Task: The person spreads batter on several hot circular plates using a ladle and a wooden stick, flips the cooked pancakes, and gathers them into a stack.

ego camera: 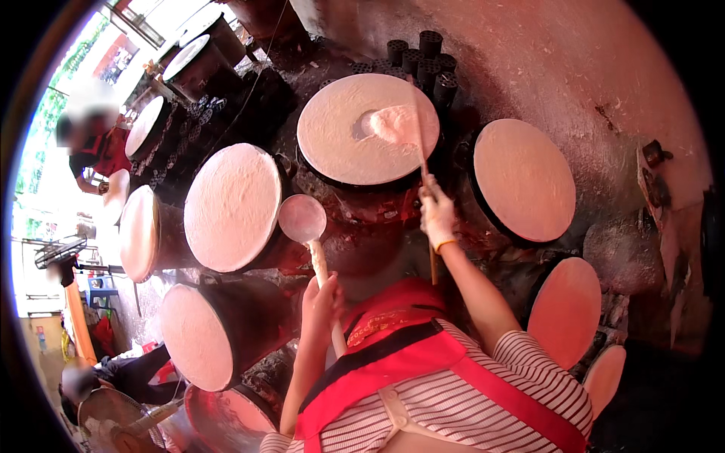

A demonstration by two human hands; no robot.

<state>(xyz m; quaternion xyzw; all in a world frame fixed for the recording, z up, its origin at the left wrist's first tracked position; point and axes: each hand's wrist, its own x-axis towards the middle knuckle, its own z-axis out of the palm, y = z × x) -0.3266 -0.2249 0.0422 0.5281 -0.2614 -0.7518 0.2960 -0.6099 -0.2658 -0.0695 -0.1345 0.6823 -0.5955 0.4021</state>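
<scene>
My right hand (437, 215), in a pale glove with a yellow band at the wrist, grips a long thin wooden stick (420, 127). The stick lies across the right side of a round griddle (334, 158) straight ahead. Pale batter coats that griddle, and a thicker wet mound of batter (393, 124) sits right of its middle, beside a greyish bare-looking patch. Lower and to the left, my left hand (320, 303) is closed around the pale handle of a metal ladle (303, 218). The ladle's round bowl is held up, apart from the griddle, near a second coated griddle (233, 206).
More round griddles with pale tops stand at the right (525, 181), lower right (565, 311) and lower left (198, 340). Black honeycomb coal briquettes (429, 68) are stacked behind the front griddle, by the wall (544, 62). Another person (96, 147) bends at far left, near a fan (59, 252).
</scene>
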